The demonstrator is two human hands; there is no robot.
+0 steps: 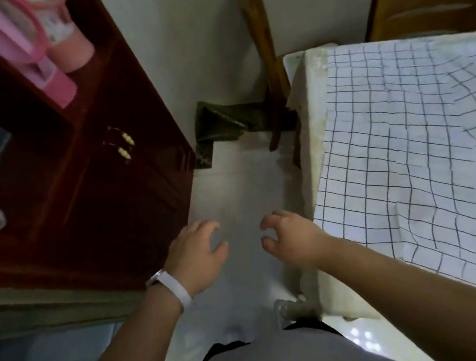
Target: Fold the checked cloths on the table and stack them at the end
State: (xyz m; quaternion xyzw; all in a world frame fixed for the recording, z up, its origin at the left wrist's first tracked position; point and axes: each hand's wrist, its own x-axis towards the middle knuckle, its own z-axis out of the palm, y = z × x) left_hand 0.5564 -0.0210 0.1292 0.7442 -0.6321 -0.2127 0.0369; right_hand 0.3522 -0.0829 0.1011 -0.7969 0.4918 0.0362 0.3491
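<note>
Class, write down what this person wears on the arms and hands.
Both forearms are bare, no sleeves in view. Neither the left hand nor the right hand is gloved. A white band, like a watch strap, circles the left wrist; the right wrist is bare.

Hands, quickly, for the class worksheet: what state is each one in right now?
Left hand: open, fingers loosely curled, holding nothing.
Right hand: open, fingers loosely curled, holding nothing.

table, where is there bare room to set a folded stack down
A bare strip of table runs along its left edge, beside the cloths, widening at the near corner. Another bare patch lies right of the cloths. The middle is crowded with overlapping cloths.
</note>
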